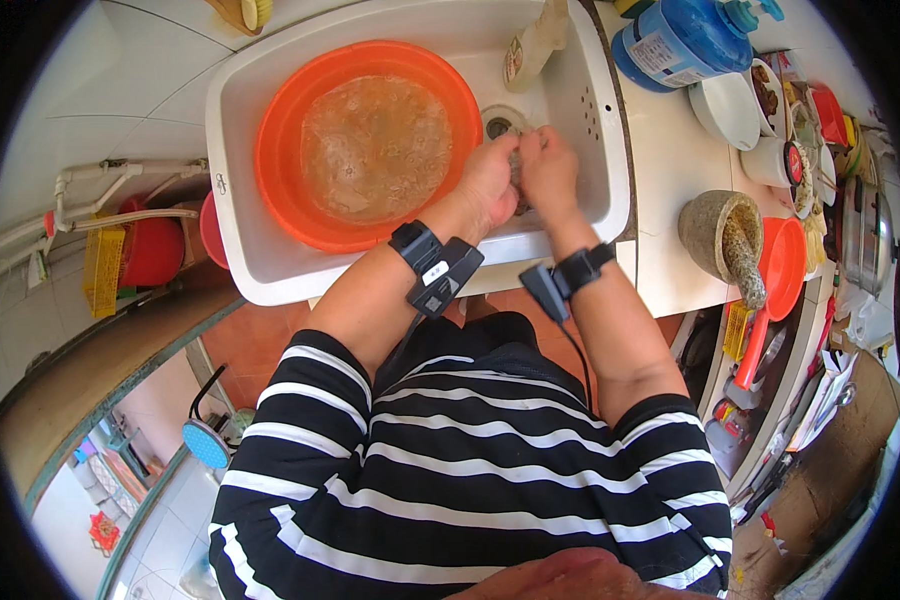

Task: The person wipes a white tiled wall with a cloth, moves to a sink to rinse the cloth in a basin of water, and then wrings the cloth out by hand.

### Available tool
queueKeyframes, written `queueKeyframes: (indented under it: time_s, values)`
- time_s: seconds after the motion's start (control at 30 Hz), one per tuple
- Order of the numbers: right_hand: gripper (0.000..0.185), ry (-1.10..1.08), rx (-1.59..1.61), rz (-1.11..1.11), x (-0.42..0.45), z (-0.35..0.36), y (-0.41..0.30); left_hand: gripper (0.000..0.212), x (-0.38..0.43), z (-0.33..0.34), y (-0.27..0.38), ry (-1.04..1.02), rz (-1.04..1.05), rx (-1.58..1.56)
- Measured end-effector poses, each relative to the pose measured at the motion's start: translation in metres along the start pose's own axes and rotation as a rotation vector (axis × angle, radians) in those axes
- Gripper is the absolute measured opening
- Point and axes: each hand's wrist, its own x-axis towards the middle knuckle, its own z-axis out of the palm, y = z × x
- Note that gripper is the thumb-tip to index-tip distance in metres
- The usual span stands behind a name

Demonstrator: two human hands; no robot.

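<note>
Both of my hands meet inside a white sink (232, 247), at the right of an orange plastic basin (274, 202) filled with cloudy brownish water. My left hand (493, 180) is curled around a small item that is mostly hidden between the hands; its kind cannot be told. Against the same item, from the right, my right hand (549, 169) rests with bent fingers. Just beyond the fingertips lies the sink drain (499, 126). A bottle (529, 56) with a label leans in the sink's back right corner.
On the right counter stand a blue pump bottle (682, 45), a white bowl (724, 112), and a stone mortar (701, 225) with its pestle (742, 262). Beside them is an orange ladle (784, 262). A brush (255, 11) lies at the upper left, beyond the sink.
</note>
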Motion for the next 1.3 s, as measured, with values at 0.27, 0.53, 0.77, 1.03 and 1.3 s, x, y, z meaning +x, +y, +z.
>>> queueKeyframes:
  time_s: [0.27,0.53,0.77,1.03,1.3]
  values:
    - [0.029,-0.093,1.173,0.627,-0.001,-0.010,-0.006,0.047,0.000,-0.002,0.005,-0.221,0.456,0.779]
    - [0.020,-0.196,1.033,0.450,-0.006,-0.033,-0.007,0.060,-0.013,-0.009,0.022,-0.328,0.398,0.842]
    - [0.015,-0.312,1.063,0.351,-0.011,-0.042,0.011,0.056,-0.026,0.009,0.028,-0.300,-0.033,0.897]
    - [0.034,-0.499,0.790,0.033,-0.001,-0.048,-0.010,0.056,-0.021,-0.003,0.016,-0.473,-0.050,0.699]
    - [0.022,-0.467,0.528,-0.062,0.006,-0.032,-0.002,0.042,0.005,-0.015,0.008,-0.463,-0.015,0.904]
